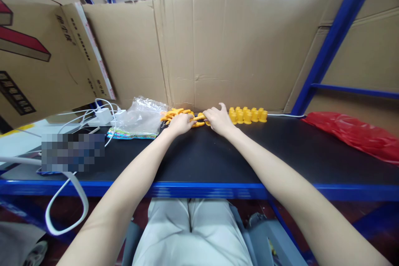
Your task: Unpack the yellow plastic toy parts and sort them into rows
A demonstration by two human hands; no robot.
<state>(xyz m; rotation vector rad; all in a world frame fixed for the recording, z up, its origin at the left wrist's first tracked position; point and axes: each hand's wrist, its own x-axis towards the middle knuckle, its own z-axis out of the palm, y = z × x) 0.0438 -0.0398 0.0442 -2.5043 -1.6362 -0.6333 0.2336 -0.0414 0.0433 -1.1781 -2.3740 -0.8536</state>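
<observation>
In the head view, both forearms are spanning the blue front edge point(205, 190) of the black tabletop point(202, 162), and a stretch of dark surface is showing between them. The left hand point(181, 124) is resting at a loose pile of yellow pieces point(175, 112), its fingers curling over the near side; whether they are closing on one, I cannot tell. The right hand point(220, 119) is lying just beside it, fingers bending down and one digit sticking up; its grip is hidden too. A slim yellow piece point(200, 117) is showing between the hands. To the right, yellow pegs point(247, 115) are standing in rows near the cardboard wall point(237, 50), which is bounding the back. More black surface is running from the pegs toward a red plastic bag point(352, 135) at the far right. On the left, a clear plastic bag point(137, 118) is lying just beside the pile, with white chargers point(104, 116) and cables beyond it. Blue posts point(336, 37) are framing the bench, and pale trousers point(190, 232) are showing below it.
</observation>
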